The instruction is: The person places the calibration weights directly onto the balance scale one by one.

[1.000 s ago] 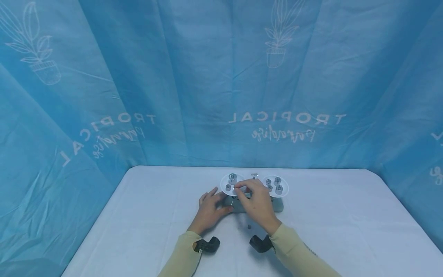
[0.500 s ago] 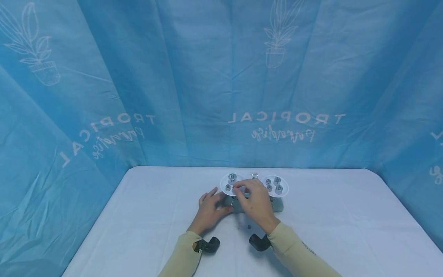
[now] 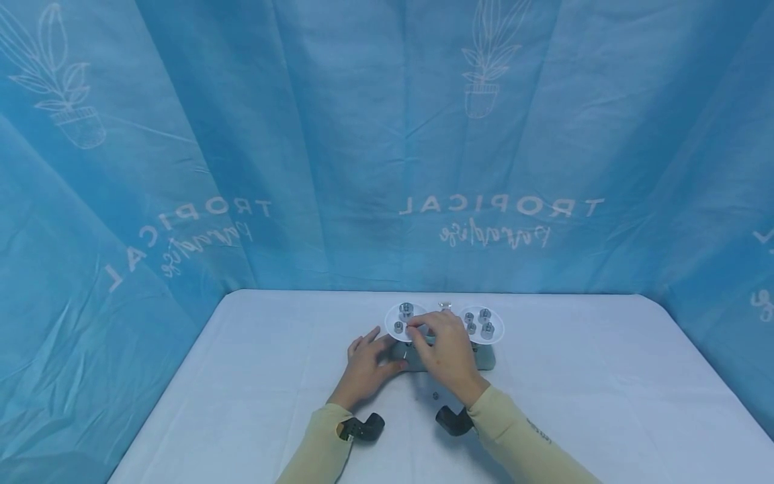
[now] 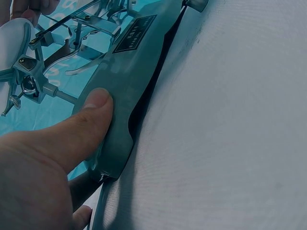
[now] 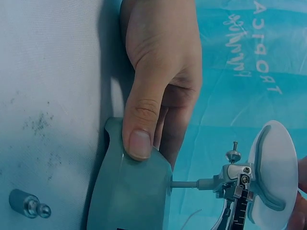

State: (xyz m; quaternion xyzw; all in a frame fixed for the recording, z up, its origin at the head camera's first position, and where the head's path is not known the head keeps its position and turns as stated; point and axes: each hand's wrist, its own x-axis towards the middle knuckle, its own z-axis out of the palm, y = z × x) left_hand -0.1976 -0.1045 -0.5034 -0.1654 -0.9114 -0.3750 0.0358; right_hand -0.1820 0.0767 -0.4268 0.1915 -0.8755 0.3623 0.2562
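Note:
A grey-green balance scale (image 3: 486, 361) with two white pans stands on the table. My left hand (image 3: 365, 366) grips the left end of its base; in the right wrist view its thumb (image 5: 140, 143) lies on the front face, the other fingers behind. Over the left pan (image 3: 390, 334), my right hand (image 3: 449, 349) has thumb and forefinger together, pinching what looks like a small metal weight, mostly hidden by the fingertips. A large metal weight (image 3: 406, 308) and a small one (image 3: 398, 327) stand on that pan. Several weights, such as a metal weight (image 3: 487, 330), stand on the right pan (image 3: 498, 323).
One loose small weight (image 3: 435, 396) is on the white tablecloth (image 3: 580, 403) in front of the scale; the right wrist view shows this knobbed weight (image 5: 29, 204) closer. A blue printed curtain (image 3: 363, 168) hangs behind the table.
My right hand's fingertips have shifted very slightly left over the left pan, still together. The left hand stays on the base.

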